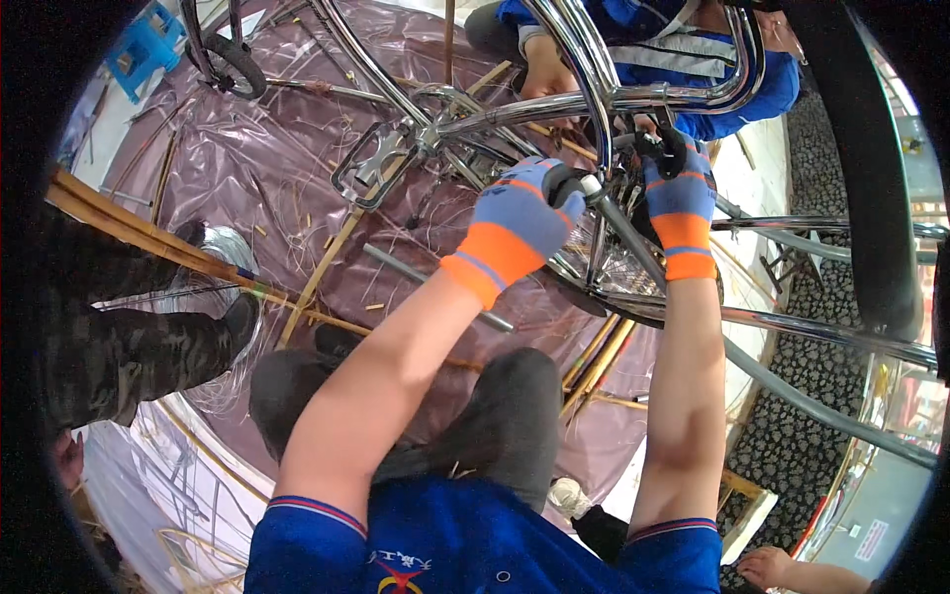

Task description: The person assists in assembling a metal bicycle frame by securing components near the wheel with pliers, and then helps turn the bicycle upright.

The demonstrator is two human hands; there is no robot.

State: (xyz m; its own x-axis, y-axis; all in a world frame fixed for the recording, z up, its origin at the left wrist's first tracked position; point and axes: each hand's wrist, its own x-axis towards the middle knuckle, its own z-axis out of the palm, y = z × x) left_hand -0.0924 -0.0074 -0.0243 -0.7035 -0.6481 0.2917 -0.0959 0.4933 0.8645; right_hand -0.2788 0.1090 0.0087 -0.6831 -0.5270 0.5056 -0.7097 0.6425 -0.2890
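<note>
Both my hands wear blue-grey gloves with orange cuffs and work at a chrome tube frame (485, 117). My left hand (524, 208) is closed, its dark-coated fingers curled beside the white end of a grey tube (628, 236); what lies inside the grip is hidden. Just right of that tube, my right hand (681, 183) has bent, closed fingers at a dark part under the chrome bars, and I cannot make out what they hold. A pedal (374, 166) with a crank joins the frame to the left of my hands. Across the frame, another person's hand (549, 74) reaches low near the bars.
Bamboo strips (322, 265), wires and a loose grey tube (435, 287) lie on brown plastic sheeting (228, 163). A small wheel (233, 67) and a blue stool (143, 54) are at the far left. A person's camouflage-trousered leg (158, 356) stands left. A long black curved piece (866, 178) rises at right.
</note>
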